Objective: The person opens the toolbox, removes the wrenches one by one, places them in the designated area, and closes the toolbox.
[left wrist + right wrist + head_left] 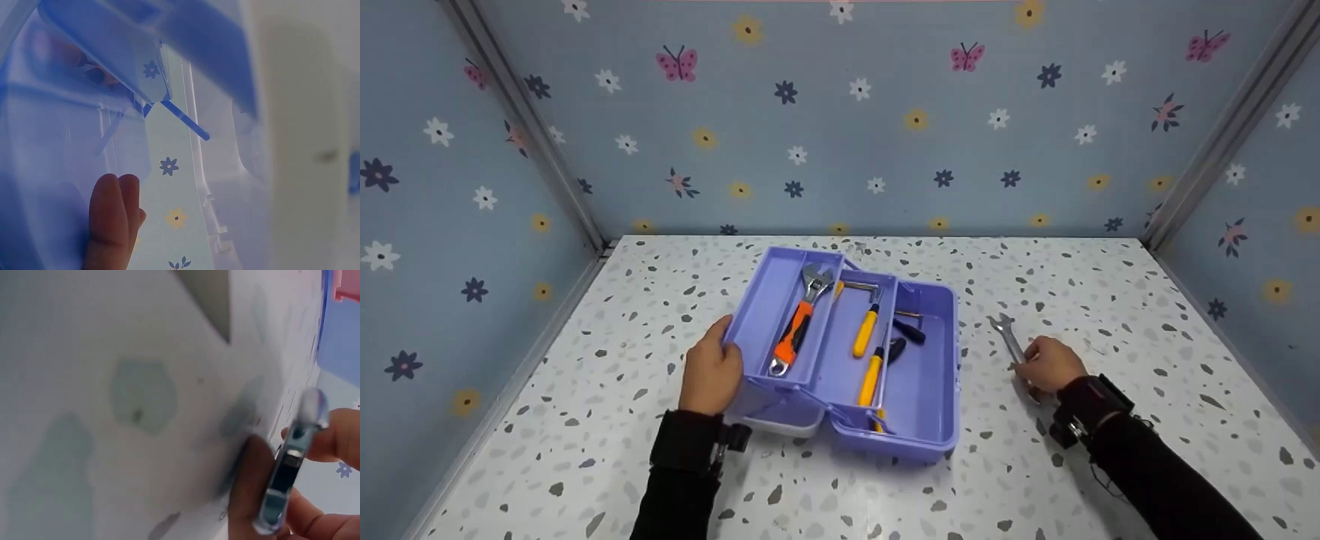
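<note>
An open purple toolbox [922,420] sits mid-table with its upper tray [769,315] swung out to the left. An orange-handled adjustable wrench [797,330] lies in that tray. Yellow-handled screwdrivers [867,330] and dark-handled tools [907,331] lie in the main box. My left hand [711,371] grips the tray's left wall; in the left wrist view its fingers [112,216] press the translucent plastic. My right hand [1048,364] pinches a silver open-end spanner [1009,337] lying on the table right of the box; the spanner [289,467] shows close up between thumb and fingers.
The speckled white tabletop [1110,300] is walled on three sides by blue flowered panels [840,120]. A white lower part [780,424] of the box shows beneath the tray. Both forearms wear black sleeves with wrist-mounted cameras.
</note>
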The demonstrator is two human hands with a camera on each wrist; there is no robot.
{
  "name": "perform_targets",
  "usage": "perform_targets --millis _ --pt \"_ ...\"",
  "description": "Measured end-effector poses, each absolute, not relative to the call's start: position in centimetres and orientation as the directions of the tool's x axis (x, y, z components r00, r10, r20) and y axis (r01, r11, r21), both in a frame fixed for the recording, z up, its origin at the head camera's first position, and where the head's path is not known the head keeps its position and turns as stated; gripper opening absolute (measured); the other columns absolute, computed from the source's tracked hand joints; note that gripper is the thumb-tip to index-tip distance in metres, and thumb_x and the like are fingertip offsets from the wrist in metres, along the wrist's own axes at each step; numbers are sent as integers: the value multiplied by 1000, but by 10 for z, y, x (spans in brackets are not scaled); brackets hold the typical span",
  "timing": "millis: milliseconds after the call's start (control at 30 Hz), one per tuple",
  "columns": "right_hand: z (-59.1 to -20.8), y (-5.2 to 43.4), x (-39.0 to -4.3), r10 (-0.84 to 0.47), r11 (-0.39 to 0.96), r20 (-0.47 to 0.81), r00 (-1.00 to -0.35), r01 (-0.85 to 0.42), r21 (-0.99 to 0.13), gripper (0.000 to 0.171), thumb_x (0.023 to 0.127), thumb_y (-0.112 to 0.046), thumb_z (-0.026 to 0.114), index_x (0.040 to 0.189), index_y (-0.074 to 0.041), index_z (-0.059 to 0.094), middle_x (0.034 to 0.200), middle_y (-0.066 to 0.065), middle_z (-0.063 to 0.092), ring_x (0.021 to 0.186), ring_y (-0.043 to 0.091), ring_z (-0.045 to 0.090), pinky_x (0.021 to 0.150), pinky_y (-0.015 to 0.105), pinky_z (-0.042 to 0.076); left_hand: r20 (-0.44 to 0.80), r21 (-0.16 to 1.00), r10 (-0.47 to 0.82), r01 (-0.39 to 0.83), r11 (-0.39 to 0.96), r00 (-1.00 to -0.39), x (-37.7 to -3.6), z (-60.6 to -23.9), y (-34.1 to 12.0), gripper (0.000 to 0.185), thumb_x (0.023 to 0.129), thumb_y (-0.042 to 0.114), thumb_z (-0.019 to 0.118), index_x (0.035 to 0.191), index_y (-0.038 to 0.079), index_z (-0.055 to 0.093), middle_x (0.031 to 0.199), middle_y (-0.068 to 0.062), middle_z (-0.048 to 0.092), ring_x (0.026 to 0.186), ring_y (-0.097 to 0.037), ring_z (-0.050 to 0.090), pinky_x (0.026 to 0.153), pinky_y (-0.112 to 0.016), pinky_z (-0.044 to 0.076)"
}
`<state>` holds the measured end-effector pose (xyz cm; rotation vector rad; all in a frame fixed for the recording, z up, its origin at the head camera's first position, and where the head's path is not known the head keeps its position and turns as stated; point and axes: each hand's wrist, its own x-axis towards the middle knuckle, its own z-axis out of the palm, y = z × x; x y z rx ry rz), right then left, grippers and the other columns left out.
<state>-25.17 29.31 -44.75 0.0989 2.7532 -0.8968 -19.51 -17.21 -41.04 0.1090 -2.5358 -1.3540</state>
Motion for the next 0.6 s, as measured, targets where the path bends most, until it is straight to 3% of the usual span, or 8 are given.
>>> perform_targets --millis 200,600 --pt "-446 291 -253 26 848 -259 -965 159 -506 20 82 -17 68 85 2 62 69 6 65 53 12 59 50 25 46 213 826 -197 68 560 -957 -194 -410 -171 49 91 0 39 138 -13 45 134 -34 54 124 -43 55 106 -53 43" --pt "-449 294 -252 -1 853 -239 -971 124 -508 16 80 -17 69 73 -3 67 60 1 65 51 12 54 50 25 43 205 822 -191 62 566 -960 -194 -410 -172 49 93 0 37 139 -13 44 136 -34 51 125 -44 54 107 -53 42"
